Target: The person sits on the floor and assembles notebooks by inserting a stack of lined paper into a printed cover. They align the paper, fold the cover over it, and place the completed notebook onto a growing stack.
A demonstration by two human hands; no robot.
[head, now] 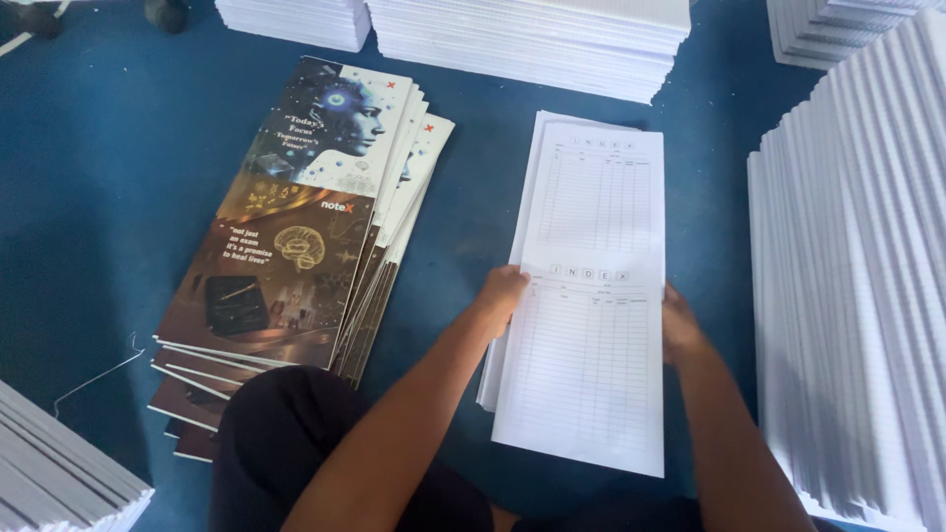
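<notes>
Head view, looking down on a blue floor (99, 197). Both hands grip the top sheet (589, 296) of a white pile (a long ruled form printed with two table grids, one above the other). The left hand (503, 294) holds the sheet's left edge at mid-length, fingers curled over the margin; the right hand (678, 325) holds the right edge at about the same height, fingers tucked under the paper. The sheet lies slightly askew on its pile, centre-right of the view, between the covers and the ruled stack. To the left, a fanned pile of printed covers (296, 227) (dark, illustrated artwork) lies well apart from the sheet. A tall stack of ruled paper (857, 276) stands to the right, near the right hand. More white stacks (532, 34) line the top edge. A further stack (59, 473) shows at lower left.
</notes>
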